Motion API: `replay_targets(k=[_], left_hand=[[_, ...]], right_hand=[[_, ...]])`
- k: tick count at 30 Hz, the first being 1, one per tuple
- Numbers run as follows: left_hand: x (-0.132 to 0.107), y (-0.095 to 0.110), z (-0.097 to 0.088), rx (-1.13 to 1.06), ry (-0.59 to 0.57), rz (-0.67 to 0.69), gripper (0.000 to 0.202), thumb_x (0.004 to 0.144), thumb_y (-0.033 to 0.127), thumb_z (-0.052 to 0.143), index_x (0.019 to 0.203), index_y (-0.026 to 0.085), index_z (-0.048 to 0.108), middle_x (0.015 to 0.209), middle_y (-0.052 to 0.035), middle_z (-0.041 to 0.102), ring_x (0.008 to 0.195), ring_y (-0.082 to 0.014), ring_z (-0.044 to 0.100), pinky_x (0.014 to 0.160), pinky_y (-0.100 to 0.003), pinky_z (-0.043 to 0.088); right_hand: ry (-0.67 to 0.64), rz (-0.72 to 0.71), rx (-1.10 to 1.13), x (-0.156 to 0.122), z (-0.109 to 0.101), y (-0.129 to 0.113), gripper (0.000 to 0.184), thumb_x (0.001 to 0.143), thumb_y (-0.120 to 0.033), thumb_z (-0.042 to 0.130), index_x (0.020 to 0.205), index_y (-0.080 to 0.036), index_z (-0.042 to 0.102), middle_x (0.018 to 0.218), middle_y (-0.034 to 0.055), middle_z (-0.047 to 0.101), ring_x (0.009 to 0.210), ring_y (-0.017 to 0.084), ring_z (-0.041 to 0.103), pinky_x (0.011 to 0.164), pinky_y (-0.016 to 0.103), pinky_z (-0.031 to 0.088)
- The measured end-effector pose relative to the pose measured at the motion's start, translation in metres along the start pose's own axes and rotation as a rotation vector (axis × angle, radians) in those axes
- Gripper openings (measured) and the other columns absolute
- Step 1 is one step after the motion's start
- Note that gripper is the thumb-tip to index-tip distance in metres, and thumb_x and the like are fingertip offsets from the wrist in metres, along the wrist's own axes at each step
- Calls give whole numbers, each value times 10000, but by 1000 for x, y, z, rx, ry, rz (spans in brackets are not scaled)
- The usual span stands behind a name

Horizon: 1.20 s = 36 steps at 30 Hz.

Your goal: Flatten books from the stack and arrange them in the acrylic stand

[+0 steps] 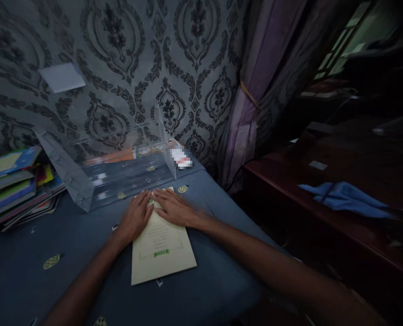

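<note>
Your left hand (135, 217) and right hand (174, 207) lie side by side on the far end of the cream booklet (163, 244) with green print, their fingers released and spread flat, gripping nothing. The booklet rests on the blue-covered bench (74, 233), in front of the clear plastic rack (67, 174). Stacked books (9, 194) sit just left of that rack.

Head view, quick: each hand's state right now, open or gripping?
Left hand: open, fingers resting on the cream printed paper.
Right hand: open, palm down on the same paper.
</note>
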State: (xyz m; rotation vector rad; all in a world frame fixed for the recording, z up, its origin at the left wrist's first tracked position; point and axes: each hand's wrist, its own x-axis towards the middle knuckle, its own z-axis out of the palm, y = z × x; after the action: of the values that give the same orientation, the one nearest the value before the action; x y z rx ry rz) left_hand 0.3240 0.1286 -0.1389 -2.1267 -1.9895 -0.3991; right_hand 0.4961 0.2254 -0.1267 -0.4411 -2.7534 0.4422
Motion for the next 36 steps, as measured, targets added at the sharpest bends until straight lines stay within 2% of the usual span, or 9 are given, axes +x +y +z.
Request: replay_targets(k=[3,6,9,13,20,23,26,30,36], left_hand=[[2,1,-2,17,-2,12,427,1004,309,334,1350,128,506,1385,-154,563,1303,-284,493,1104,-492,364],[6,4,-7,6,9,37,396,998,301,356,1291,114,546,1296,-158,606,1210,-281,546,1054,-454,418],[9,5,-10,-1,14,51,396,1000,305,357,1313,143,536,1217,-138,617,1121,-272,567,995,-430,457],[13,6,-12,50,-17,60,416,1008,314,352,1354,158,521,1116,-125,613,1038,-274,559,937,-426,464],[19,10,-13,100,-38,7,401,1007,335,377,1348,205,544,1060,-110,599,988,-277,562,889,-429,452],[19,10,-13,90,-36,10,398,1005,323,379,1344,199,545,1100,-117,623,1018,-280,577,907,-438,453],[20,10,-11,61,-36,46,388,1000,280,378,1334,197,555,1249,-121,633,1132,-287,573,963,-458,441],[27,9,-7,7,-85,124,450,933,150,405,1361,185,539,1402,-101,572,1305,-268,498,1039,-456,418],[45,17,0,-123,-133,175,622,811,17,413,1406,181,498,1457,-87,526,1355,-214,472,1092,-418,402]], right_hand=[[1,14,1,-1,0,-1,508,991,-314,413,1426,-55,464,1497,190,457,1440,244,358,1212,451,249],[11,13,14,-2,-1,-2,492,990,-303,414,1422,-73,473,1484,183,478,1438,245,362,1203,459,269],[44,51,22,-5,2,-1,482,983,-299,431,1412,-84,484,1490,194,466,1445,259,347,1193,486,283],[64,87,33,-7,7,1,498,976,-290,446,1409,-44,475,1492,221,451,1455,269,325,1204,482,262],[106,118,19,-13,6,1,496,977,-300,427,1423,-84,466,1494,193,461,1451,259,335,1201,476,278],[101,192,-16,-20,2,0,497,975,-297,440,1403,-48,484,1490,213,458,1444,280,346,1202,472,277],[99,238,-25,-25,1,0,502,970,-288,452,1396,-23,485,1488,228,454,1441,288,351,1204,470,270],[139,231,6,-25,2,6,494,960,-300,474,1388,-52,498,1476,217,474,1418,275,391,1191,453,301],[203,203,60,-32,0,12,471,942,-274,480,1372,-88,519,1420,197,534,1360,267,461,1149,437,376]])
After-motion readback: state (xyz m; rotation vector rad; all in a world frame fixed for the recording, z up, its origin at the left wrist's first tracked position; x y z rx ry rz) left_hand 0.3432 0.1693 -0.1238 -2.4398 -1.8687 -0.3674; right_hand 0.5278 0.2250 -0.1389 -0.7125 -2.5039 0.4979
